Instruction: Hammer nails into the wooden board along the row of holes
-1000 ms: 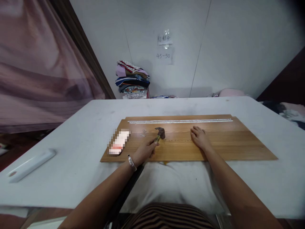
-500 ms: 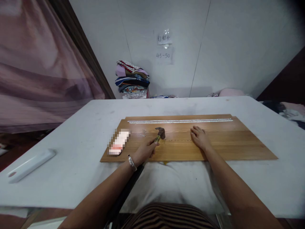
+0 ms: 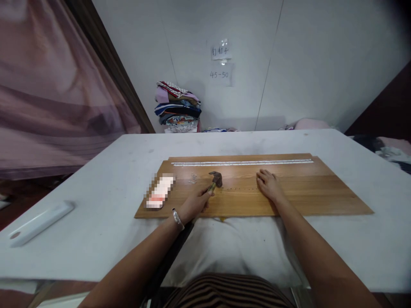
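Observation:
My left hand (image 3: 196, 202) is closed round the handle of a claw hammer (image 3: 216, 179), whose head is close over the wooden board (image 3: 298, 192). Beside the hammer head a row of small dark nail heads or marks (image 3: 239, 189) runs right, toward my other hand. My right hand (image 3: 269, 184) lies on the board with its fingers stretched out and nothing in it. A few loose nails (image 3: 192, 180) lie on the board to the left of the hammer. Two strips of measuring tape (image 3: 240, 163) run along the board's far side.
A pixelated, phone-like object (image 3: 160, 192) rests on the board's left end. The white table (image 3: 105, 171) carries a long white plastic piece (image 3: 43, 222) at left. Folded clothes (image 3: 178, 107) are stacked beyond the far edge, under paper signs (image 3: 221, 64) on the wall.

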`<control>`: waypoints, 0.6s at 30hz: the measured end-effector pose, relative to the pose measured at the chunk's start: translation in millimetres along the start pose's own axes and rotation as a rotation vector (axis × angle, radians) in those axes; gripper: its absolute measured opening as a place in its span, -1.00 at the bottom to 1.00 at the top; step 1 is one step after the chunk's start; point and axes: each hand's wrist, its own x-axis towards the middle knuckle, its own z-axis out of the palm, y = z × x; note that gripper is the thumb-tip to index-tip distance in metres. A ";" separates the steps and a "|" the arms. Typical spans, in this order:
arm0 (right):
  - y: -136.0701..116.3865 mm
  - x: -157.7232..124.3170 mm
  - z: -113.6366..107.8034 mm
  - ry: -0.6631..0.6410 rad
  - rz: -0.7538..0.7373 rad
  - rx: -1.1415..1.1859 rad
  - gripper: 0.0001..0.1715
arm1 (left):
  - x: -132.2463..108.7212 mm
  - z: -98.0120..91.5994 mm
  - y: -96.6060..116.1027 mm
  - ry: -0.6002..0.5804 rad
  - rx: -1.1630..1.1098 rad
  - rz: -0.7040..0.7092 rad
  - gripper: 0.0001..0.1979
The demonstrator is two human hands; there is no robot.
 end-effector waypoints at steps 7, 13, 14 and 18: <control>-1.0 -0.8 1.0 0.026 0.015 0.005 -0.55 | 2.3 -0.1 -3.9 -0.002 -0.009 0.009 -0.55; -1.0 -0.3 -0.6 0.001 0.012 -0.002 -0.53 | 1.8 -1.2 -2.5 0.001 -0.028 0.013 -0.53; -1.0 -0.2 -0.7 0.001 0.007 -0.002 -0.53 | 1.6 -0.8 -2.4 -0.001 -0.024 0.014 -0.54; -1.1 -0.2 -0.4 0.016 0.006 0.007 -0.54 | 0.4 0.6 -1.9 -0.010 -0.005 0.014 -0.54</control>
